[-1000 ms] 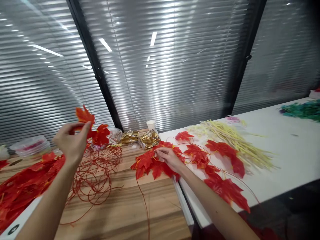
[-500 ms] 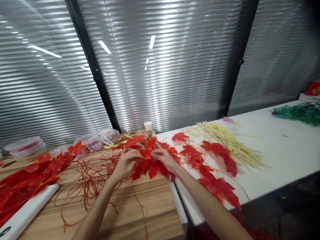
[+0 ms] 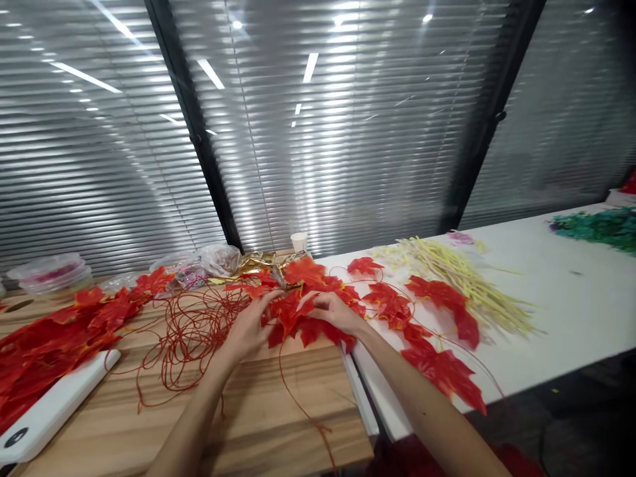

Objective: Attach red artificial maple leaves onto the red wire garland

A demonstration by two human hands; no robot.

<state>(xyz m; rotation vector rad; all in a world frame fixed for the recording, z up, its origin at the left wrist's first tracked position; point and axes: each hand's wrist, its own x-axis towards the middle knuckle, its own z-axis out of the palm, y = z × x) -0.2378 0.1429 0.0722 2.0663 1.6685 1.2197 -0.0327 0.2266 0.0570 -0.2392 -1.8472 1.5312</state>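
Red artificial maple leaves [image 3: 305, 270] on a thin red cord lie bunched where the wooden board meets the white table. My left hand [image 3: 252, 326] curls around the left edge of one leaf, fingertips partly hidden by it. From the right, my right hand [image 3: 334, 311] pinches the same leaf, thumb and fingers drawn together. A loose tail of red cord [image 3: 298, 401] hangs from the leaves toward the board's front edge. Beside my left hand lies a tangle of red cord [image 3: 183, 338]. More strung leaves [image 3: 442, 371] stretch to the right across the white table.
A heap of red leaves [image 3: 54, 344] and a white device [image 3: 57, 411] lie at left. Plastic tubs [image 3: 52, 275], clear bags [image 3: 218, 260], gold wrappers [image 3: 256, 263] and a paper cup [image 3: 299, 242] line the back. Yellow strands [image 3: 462, 285] and green foliage [image 3: 601, 225] lie right.
My left hand has turned and come lower around the leaf, and the right hand's fingers have shifted. The leaves have been turned over somewhat. The cord tail has swung right.
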